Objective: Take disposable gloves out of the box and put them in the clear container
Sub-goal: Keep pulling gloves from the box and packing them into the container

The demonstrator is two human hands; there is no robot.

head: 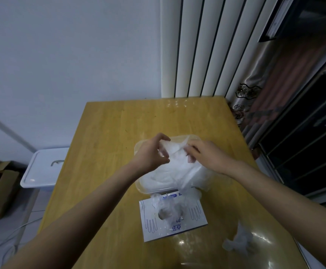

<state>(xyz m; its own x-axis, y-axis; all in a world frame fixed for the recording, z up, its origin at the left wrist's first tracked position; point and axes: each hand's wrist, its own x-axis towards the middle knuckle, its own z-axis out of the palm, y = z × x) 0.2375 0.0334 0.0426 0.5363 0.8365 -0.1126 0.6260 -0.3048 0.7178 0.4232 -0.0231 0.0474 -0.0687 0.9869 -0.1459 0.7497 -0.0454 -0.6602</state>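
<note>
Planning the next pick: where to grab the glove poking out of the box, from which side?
Pinch the bunched tuft of the glove above the box opening, coming from above: the box lies flat, opening up, so an upward pull should free it.

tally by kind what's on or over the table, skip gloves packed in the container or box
hands: 2, left hand and right hand
clear container: 1
box: 1
held glove, pinched by both hands: 1
loose glove clump on the table: 1
total: 6
</note>
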